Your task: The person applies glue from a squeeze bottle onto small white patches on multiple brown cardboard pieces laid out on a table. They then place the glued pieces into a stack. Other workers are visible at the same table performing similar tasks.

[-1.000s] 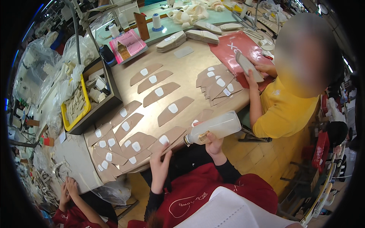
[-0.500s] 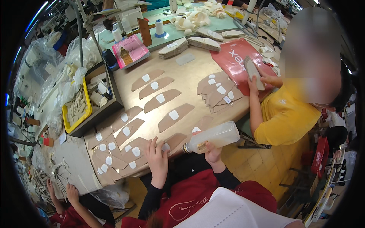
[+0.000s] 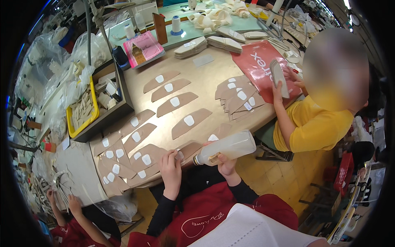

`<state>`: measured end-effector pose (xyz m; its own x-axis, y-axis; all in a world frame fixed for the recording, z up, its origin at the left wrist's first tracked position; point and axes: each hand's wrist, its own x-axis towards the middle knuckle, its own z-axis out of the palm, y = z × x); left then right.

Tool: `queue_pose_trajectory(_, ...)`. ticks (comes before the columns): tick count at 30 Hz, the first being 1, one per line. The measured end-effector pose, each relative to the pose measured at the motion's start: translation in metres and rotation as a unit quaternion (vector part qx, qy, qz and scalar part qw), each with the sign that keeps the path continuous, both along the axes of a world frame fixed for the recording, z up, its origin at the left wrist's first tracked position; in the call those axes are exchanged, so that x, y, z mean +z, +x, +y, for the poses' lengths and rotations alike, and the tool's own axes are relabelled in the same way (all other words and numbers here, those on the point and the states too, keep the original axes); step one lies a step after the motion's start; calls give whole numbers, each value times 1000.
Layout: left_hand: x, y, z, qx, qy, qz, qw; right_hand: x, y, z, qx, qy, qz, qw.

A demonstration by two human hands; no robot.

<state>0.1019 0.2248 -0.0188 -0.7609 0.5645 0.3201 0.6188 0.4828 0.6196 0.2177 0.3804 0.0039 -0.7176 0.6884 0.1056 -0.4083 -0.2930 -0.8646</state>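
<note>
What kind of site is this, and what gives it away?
Probably a sewing or leather-goods workshop: a tall white thread cone on a blue base, flat brown curve-edged pieces with white patches, and stacks of pale beige elongated cut pieces share the shiny tan table.

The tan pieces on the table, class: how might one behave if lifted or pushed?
A tan piece would probably slide rather than roll, lying flat on the shiny tabletop. It looks thin, so likely light, perhaps slightly bendy.
</note>
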Motion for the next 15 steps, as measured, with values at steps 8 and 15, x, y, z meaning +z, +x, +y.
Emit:
queue_pose_trajectory(8,9,-25,-13,-136,-54,-63,987,-5,3,3,-32,11,-15,999)
queue_pose_trajectory(15,13,-48,-23,-90,16,-341,935,-3,10,16,-66,36,19,997)
